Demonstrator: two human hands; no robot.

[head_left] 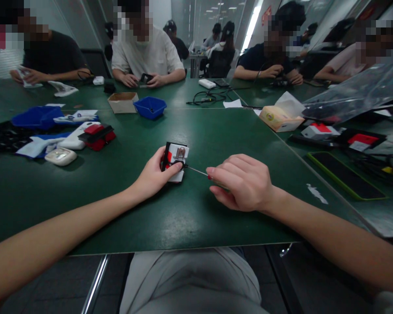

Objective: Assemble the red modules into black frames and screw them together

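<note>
Near the middle of the green table (183,218), my left hand (153,172) grips a small device (180,152) with white, red and black parts and a brownish metal piece. My left thumb presses on a black part of it. My right hand (244,183) is wrapped round the handle of a screwdriver (198,170). The thin metal shaft points left, and its tip meets the black part at the device's right side. Most of the handle is hidden inside my right fingers.
Blue trays (150,107), a cardboard box (122,103), a white mouse-like object (60,156) and red-black pieces (97,136) lie left and ahead. On the right are a tissue box (281,117), a green-edged black panel (347,175) and cables. Several people sit across the table.
</note>
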